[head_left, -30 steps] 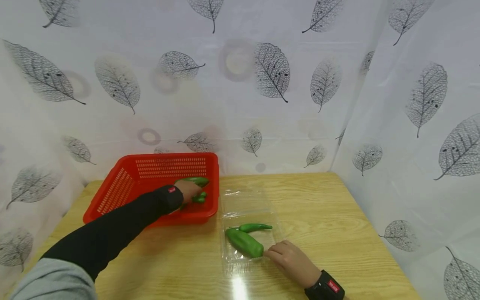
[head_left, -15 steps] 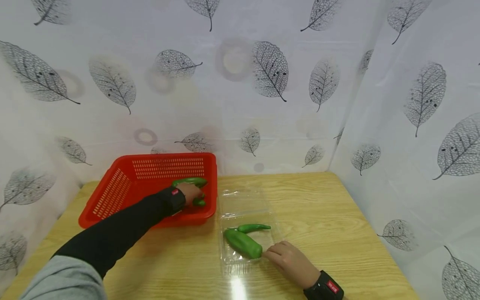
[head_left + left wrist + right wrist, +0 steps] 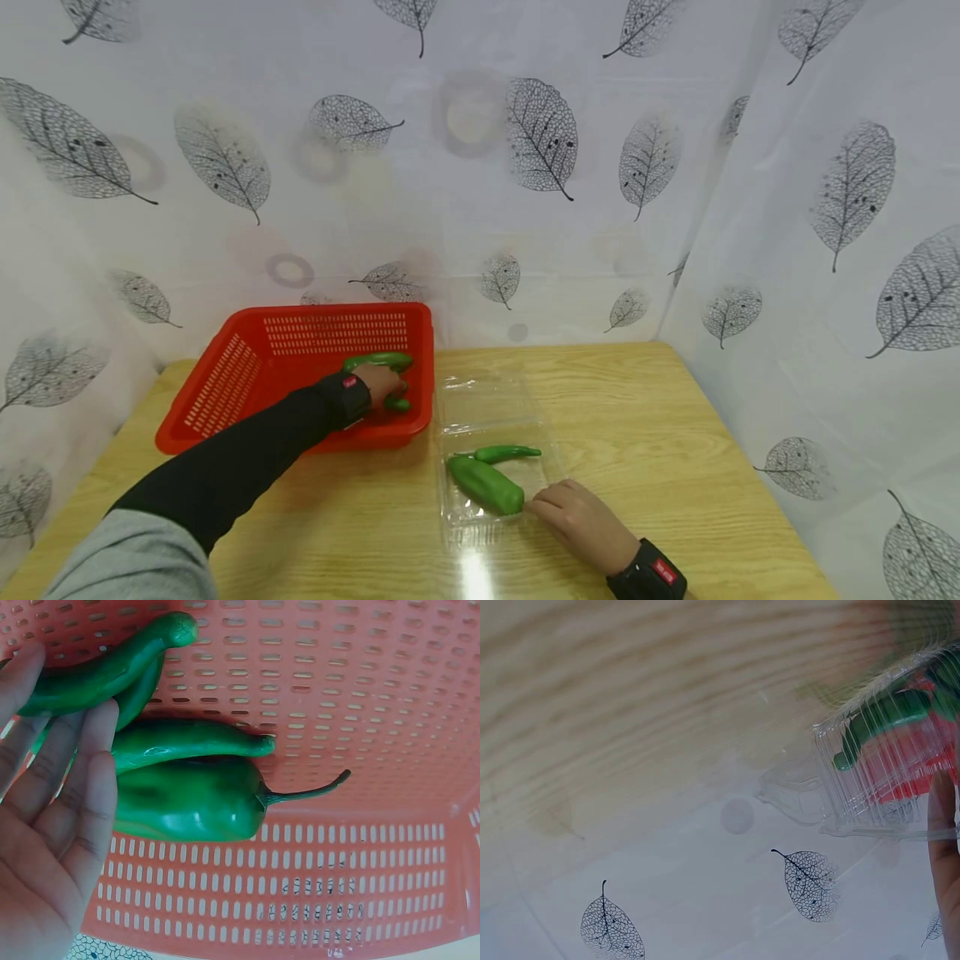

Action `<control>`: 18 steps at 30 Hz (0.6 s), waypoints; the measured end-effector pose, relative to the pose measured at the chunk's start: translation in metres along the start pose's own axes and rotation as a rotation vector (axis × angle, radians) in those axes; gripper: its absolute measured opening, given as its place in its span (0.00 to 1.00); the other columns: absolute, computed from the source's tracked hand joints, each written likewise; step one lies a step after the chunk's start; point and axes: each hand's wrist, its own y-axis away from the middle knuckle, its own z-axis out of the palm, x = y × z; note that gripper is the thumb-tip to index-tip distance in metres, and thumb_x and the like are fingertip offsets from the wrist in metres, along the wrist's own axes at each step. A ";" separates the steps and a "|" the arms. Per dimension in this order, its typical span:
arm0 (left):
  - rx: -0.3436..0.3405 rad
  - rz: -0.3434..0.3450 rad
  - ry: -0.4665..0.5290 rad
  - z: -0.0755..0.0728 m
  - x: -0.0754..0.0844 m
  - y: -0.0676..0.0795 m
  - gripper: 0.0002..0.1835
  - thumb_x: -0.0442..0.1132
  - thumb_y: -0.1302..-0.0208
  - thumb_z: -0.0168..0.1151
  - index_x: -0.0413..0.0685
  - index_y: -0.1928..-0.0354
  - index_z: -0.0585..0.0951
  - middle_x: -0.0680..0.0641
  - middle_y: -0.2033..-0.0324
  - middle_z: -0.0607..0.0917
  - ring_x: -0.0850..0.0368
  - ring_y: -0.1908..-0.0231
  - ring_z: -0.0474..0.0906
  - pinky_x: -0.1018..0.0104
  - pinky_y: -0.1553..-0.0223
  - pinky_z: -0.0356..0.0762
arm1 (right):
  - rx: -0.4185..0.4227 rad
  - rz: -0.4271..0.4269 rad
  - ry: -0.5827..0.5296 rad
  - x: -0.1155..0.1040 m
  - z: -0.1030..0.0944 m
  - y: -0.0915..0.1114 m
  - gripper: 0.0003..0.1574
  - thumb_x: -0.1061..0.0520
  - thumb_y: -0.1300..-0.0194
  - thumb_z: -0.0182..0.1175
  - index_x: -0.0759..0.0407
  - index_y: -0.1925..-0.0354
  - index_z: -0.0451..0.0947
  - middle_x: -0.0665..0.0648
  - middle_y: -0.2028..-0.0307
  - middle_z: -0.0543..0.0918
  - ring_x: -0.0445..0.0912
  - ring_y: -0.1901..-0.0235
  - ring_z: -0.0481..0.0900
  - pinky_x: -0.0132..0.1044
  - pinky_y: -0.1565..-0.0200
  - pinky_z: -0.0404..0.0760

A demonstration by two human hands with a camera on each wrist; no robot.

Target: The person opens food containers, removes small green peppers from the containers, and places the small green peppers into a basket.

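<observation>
My left hand (image 3: pixel 378 382) is inside the red basket (image 3: pixel 427 375). In the left wrist view, thumb and fingers hold a curved green chili pepper (image 3: pixel 112 679) by one end. Several more green peppers lie beneath and beside it, among them a stemmed large pepper (image 3: pixel 195 802). My right hand (image 3: pixel 585 521) holds the near right corner of a clear plastic box (image 3: pixel 461 521), fingertips at its rim. Inside the box lie a large green pepper (image 3: pixel 486 483) and a slim green chili (image 3: pixel 508 453). Only part of the right hand (image 3: pixel 37 847)-side work shows in its own wrist view.
The box's transparent lid (image 3: pixel 487 400) lies folded back on the wooden table (image 3: pixel 615 417), close to the basket's right wall. A leaf-patterned white sheet (image 3: pixel 465 217) hangs behind the table and along its sides.
My left hand stays low in the basket among the peppers, with its forearm shifted slightly right. The right hand keeps its place at the box corner.
</observation>
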 end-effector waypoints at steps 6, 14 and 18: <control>-0.008 -0.024 0.011 -0.008 0.002 0.009 0.05 0.40 0.47 0.68 0.50 0.75 0.81 0.50 0.75 0.83 0.57 0.75 0.74 0.64 0.72 0.72 | 0.017 -0.016 0.001 -0.001 0.000 0.001 0.16 0.62 0.54 0.71 0.51 0.64 0.82 0.43 0.69 0.82 0.34 0.67 0.78 0.27 0.61 0.75; -0.060 -0.093 0.014 -0.017 -0.004 0.016 0.12 0.37 0.55 0.73 0.51 0.66 0.81 0.49 0.66 0.85 0.54 0.67 0.77 0.61 0.65 0.76 | 0.007 -0.013 0.006 -0.001 -0.001 0.001 0.16 0.62 0.54 0.71 0.51 0.64 0.82 0.43 0.69 0.82 0.35 0.67 0.79 0.27 0.61 0.76; -0.060 -0.097 -0.017 -0.025 -0.005 0.022 0.13 0.38 0.52 0.72 0.49 0.62 0.82 0.48 0.64 0.85 0.53 0.65 0.79 0.61 0.65 0.77 | 0.027 -0.024 0.008 0.000 0.001 0.001 0.16 0.62 0.55 0.71 0.51 0.64 0.82 0.43 0.70 0.82 0.35 0.68 0.79 0.27 0.62 0.76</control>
